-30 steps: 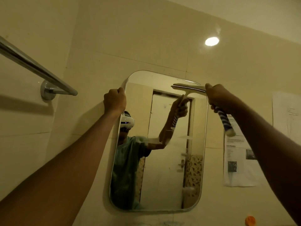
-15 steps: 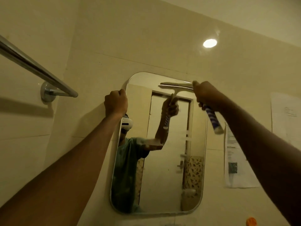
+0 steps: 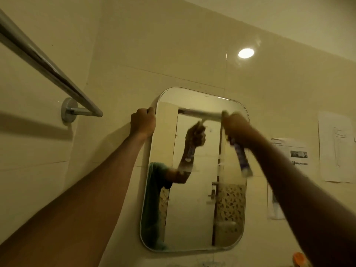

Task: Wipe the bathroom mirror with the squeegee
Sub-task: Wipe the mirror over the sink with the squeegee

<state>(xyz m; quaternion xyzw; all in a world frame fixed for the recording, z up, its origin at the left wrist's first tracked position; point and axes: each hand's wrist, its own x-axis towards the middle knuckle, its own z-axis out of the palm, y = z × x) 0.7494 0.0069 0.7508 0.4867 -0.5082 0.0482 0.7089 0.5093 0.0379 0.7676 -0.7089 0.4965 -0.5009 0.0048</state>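
Note:
A rounded rectangular mirror (image 3: 200, 214) hangs on the beige tiled wall. My left hand (image 3: 143, 122) is closed around the mirror's upper left edge. My right hand (image 3: 236, 125), blurred by motion, grips the squeegee (image 3: 204, 113). The squeegee's blade lies flat on the glass near the top of the mirror, and its blue and white handle (image 3: 241, 158) sticks out below my fist. The glass reflects my arm, a green shirt and a door.
A chrome towel bar (image 3: 48, 70) juts out from the left wall at head height. Printed paper sheets (image 3: 335, 147) are stuck on the wall right of the mirror. An orange object (image 3: 298, 258) sits at the bottom right.
My right hand has carried the squeegee leftward across the top of the mirror and slightly downward. My left hand stays on the mirror's edge.

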